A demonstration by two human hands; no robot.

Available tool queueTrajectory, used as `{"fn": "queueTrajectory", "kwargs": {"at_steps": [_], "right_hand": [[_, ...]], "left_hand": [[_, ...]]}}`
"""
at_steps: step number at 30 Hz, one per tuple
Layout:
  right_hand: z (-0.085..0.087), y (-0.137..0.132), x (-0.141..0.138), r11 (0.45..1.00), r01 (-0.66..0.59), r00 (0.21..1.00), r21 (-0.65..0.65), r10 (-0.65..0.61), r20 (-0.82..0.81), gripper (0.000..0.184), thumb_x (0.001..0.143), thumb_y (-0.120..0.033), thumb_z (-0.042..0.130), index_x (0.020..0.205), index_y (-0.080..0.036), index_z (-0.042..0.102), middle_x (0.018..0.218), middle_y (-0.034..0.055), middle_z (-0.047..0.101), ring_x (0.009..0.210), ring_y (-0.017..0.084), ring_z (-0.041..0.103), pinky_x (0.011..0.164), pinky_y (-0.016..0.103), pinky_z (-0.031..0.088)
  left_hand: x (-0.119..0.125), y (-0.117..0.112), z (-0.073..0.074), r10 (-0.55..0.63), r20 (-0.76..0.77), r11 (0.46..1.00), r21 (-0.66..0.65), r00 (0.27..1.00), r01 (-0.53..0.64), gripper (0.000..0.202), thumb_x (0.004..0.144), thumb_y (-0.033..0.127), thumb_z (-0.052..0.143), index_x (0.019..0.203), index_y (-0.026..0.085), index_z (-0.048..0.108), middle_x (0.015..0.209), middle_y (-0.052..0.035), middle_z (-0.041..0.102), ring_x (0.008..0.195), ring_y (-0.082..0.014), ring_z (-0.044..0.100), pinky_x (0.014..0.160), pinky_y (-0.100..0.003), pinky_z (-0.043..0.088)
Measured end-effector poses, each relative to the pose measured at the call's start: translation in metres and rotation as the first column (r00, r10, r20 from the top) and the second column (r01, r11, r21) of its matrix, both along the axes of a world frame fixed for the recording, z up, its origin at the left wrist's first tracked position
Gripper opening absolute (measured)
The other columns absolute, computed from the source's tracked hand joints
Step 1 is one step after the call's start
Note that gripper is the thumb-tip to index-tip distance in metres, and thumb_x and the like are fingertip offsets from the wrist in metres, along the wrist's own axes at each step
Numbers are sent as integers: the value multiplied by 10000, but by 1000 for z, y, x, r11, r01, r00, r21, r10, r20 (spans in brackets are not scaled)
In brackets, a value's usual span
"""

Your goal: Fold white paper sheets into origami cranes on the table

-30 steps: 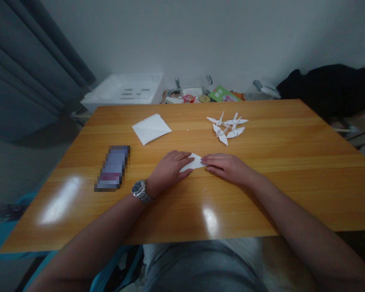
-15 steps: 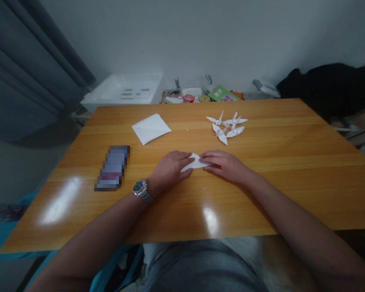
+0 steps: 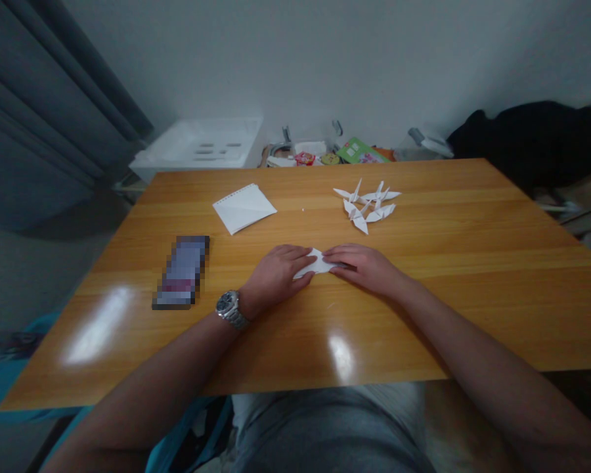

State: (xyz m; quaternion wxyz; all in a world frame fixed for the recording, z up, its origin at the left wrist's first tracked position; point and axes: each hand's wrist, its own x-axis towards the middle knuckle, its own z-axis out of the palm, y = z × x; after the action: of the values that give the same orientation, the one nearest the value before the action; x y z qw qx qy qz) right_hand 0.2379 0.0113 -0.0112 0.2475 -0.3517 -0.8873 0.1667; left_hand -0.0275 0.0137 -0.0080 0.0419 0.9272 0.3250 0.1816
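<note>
A small folded piece of white paper (image 3: 319, 264) lies on the wooden table (image 3: 285, 341), gripped from both sides. My left hand (image 3: 282, 270), with a metal watch on the wrist, holds its left end between thumb and fingers. At the right end, my right hand (image 3: 362, 266) has its fingertips closed over the paper. Both ends of the paper are partly hidden under the fingers. Beyond my right hand sit several white folded paper cranes (image 3: 367, 205) in a cluster. A stack of white paper sheets (image 3: 245, 208) with a torn, perforated edge lies beyond my left hand.
A phone (image 3: 181, 272), blurred out, lies on the left of the table. Behind the far edge are a white plastic tray (image 3: 201, 148), a green booklet (image 3: 362, 151) and assorted small items. Dark cloth (image 3: 532, 144) is heaped at the right, and a grey curtain (image 3: 44, 112) hangs at left.
Hardly anything differs. Both hands stay on the folded paper, with only a slight shift of the right fingers and the paper's near edge.
</note>
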Motion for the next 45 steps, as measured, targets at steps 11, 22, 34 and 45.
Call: {"fn": "queueTrajectory", "kwargs": {"at_steps": [11, 22, 34, 45], "right_hand": [[-2, 1, -1, 999, -26, 999, 19, 26, -38, 208, 983, -248, 618, 1135, -229, 757, 1200, 89, 758, 1113, 232, 707, 988, 424, 563], [-1, 1, -2, 998, -41, 999, 47, 42, -20, 174, 979, -252, 625, 1070, -223, 771, 1179, 91, 761, 1100, 240, 705, 970, 423, 561], [3, -3, -6, 998, -20, 1000, 53, 19, 10, 190, 1002, -265, 583, 1085, -224, 749, 1167, 84, 759, 1080, 233, 701, 949, 418, 563], [4, -6, -13, 995, 64, 998, 76, -63, -16, 196, 1022, -253, 519, 1071, -204, 702, 1165, 96, 737, 1048, 225, 695, 921, 379, 561]], "left_hand": [[2, -3, 8, 11, -46, 1000, -20, 999, -12, 395, 1011, 416, 557, 1337, 211, 645, 1339, -108, 653, 1182, -276, 621, 1038, -444, 484], [3, -3, 6, 28, -49, 999, -15, 998, -29, 340, 1030, 376, 522, 1288, 238, 695, 1340, -104, 652, 1183, -266, 624, 1047, -448, 485], [5, -3, 5, 30, -18, 999, 19, 999, -30, 299, 1026, 321, 521, 1230, 226, 717, 1300, -96, 681, 1132, -256, 653, 1008, -435, 508], [8, -4, 10, 31, 16, 999, -29, 999, -31, 317, 1020, 305, 525, 1274, 166, 654, 1246, -119, 714, 1099, -249, 676, 1005, -420, 510]]}}
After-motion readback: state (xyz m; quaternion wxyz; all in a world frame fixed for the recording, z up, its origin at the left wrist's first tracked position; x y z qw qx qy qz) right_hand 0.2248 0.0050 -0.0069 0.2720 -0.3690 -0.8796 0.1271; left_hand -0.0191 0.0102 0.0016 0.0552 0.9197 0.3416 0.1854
